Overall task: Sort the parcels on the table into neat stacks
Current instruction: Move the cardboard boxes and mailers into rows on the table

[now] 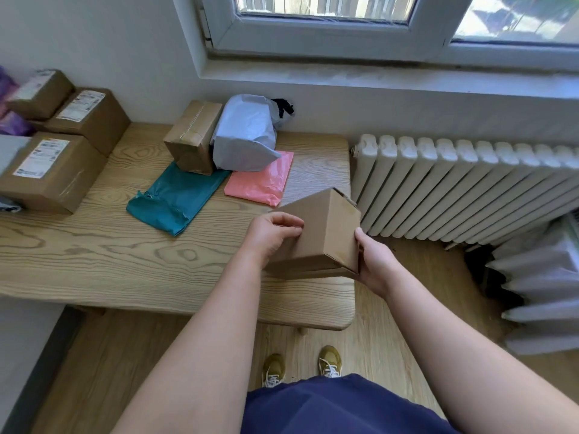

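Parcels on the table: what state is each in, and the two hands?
Plain box: tilted, held in both hands.
Left hand: grips the plain box's left side.
Right hand: grips its right side.
Taped box: standing on the teal mailer.
Teal mailer: lying flat.
White bag: leaning against the taped box.
Pink mailer: flat, partly under the white bag.
Labelled boxes: grouped at left, labels up.

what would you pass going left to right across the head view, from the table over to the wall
labelled box → teal bag → pink bag → held box → radiator
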The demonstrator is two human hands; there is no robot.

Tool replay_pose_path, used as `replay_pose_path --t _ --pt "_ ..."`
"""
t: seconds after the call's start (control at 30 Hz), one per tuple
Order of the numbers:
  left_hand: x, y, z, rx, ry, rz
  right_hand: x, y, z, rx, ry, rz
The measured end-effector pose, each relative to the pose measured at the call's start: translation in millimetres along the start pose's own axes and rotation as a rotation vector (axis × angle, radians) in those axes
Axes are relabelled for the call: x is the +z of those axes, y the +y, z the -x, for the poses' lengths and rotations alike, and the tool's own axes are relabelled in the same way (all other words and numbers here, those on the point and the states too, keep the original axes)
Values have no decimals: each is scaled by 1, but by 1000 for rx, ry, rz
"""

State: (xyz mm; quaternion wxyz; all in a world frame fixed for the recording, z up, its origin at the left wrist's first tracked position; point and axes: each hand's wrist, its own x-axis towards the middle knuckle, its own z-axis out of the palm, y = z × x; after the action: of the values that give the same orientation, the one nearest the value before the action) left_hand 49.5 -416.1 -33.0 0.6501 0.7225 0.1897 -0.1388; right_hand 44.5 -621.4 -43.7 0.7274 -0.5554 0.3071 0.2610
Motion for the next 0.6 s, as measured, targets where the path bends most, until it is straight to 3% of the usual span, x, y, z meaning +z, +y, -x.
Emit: replay_pose_path --t 0.3,0.43,0.6 --pt "3 -9 1 -32 49 64 -6 -5 -5 -36 42 49" --pt "-2 2 0 -83 64 113 -6 -9 -7 -78 -28 86" --pt "-3 -2 -5 -164 92 143 -5 -13 -6 -192 -145 332"
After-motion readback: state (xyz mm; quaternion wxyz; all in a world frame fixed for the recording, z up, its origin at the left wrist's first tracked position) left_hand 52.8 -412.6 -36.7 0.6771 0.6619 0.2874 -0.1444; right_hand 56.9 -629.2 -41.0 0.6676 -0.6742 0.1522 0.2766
